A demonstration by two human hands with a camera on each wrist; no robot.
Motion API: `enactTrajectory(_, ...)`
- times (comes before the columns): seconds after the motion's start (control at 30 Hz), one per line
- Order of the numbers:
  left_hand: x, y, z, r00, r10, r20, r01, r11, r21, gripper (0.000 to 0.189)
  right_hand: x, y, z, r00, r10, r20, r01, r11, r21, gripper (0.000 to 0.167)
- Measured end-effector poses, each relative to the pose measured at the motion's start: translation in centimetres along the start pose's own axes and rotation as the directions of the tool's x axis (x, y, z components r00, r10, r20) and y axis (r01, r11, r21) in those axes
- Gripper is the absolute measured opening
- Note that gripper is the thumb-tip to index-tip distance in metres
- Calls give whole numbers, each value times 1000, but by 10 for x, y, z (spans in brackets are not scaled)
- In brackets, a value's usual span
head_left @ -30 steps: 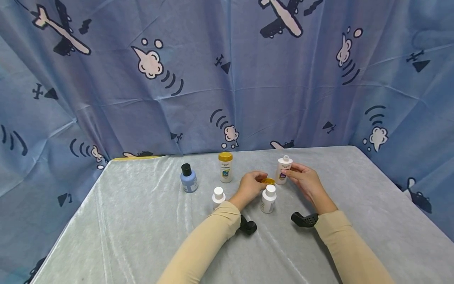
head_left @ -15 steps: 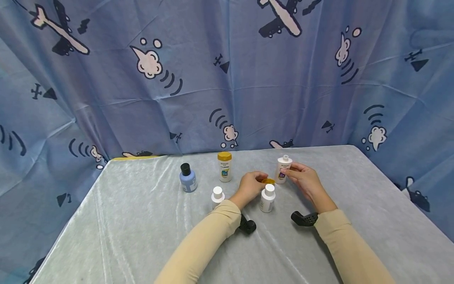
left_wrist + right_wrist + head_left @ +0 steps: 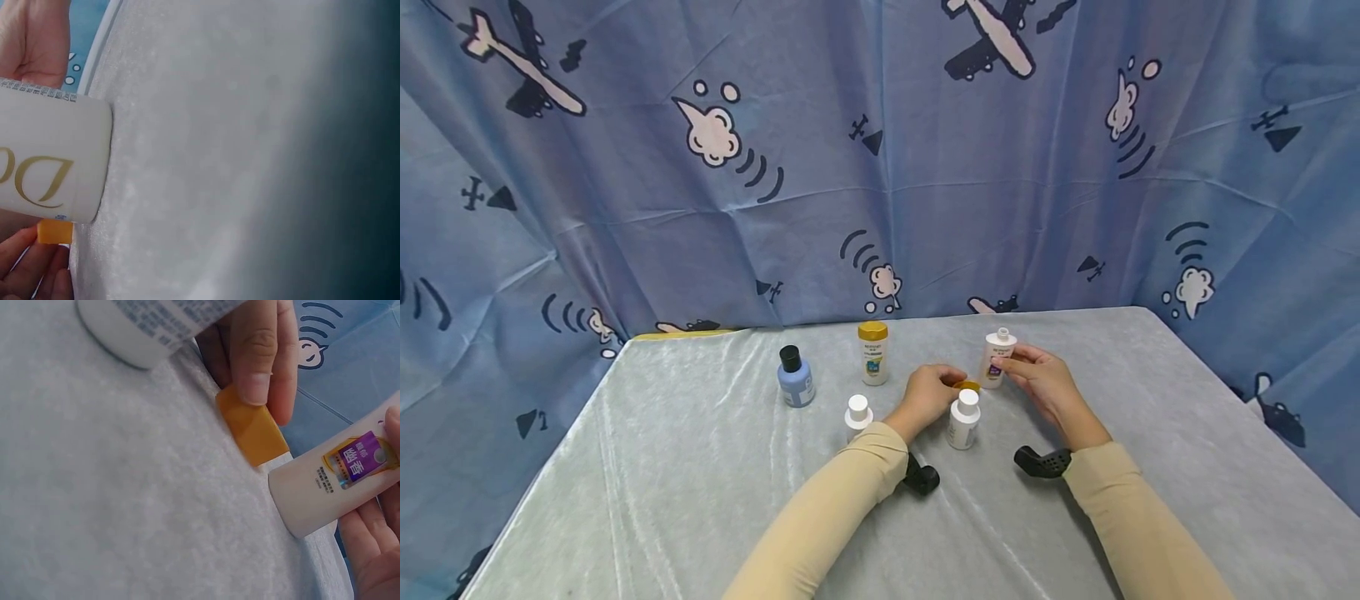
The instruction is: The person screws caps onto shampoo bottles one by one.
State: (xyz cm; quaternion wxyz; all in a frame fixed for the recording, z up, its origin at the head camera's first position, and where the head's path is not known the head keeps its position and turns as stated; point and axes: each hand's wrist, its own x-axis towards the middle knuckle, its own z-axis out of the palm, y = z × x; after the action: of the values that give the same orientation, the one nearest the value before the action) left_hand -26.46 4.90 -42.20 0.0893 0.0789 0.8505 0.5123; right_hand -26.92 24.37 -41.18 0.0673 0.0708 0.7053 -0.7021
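My right hand [image 3: 1047, 385] grips a pale, uncapped bottle [image 3: 992, 375] with a purple label, its narrow white neck bare at the top. It stands nearly upright. A gold cap [image 3: 253, 431] is pinched by my left hand [image 3: 927, 396], low against the cloth beside the bottle's base. In the right wrist view the left thumb lies over the cap's side. Just in front of the cap stands a white bottle with a white cap [image 3: 963, 423], which covers part of it in the head view. That white bottle [image 3: 50, 150] fills the left wrist view's left side.
Behind the left hand stands a gold-capped bottle [image 3: 873, 357]. Farther left is a blue bottle with a black cap [image 3: 796, 379]. Another white-capped bottle [image 3: 858, 417] is partly hidden by the left forearm. A patterned blue curtain [image 3: 820, 167] hangs behind the cloth-covered table [image 3: 685, 467].
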Motion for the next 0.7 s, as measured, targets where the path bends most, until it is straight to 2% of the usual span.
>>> enactTrajectory(0.2, 2, -2, 0, 999, -26, -19, 25, 999, -37, 22, -2, -1, 2, 1000, -4, -14, 4, 1000, -2, 69)
enactTrajectory(0.33, 3, -3, -1, 998, -34, -51, 30, 995, -90, 23, -3, -3, 4, 998, 4, -67, -5, 1000, -12, 70)
enactTrajectory(0.5, -1, 2, -3, 997, -19, -72, 9, 990, -138, 24, -7, -6, 6, 992, 5, -130, -9, 1000, -29, 72)
enactTrajectory(0.7, -8, 15, -12, 995, 15, -96, -32, 983, -182, 29, -15, -17, 12, 992, -46, -122, 44, 999, -17, 69)
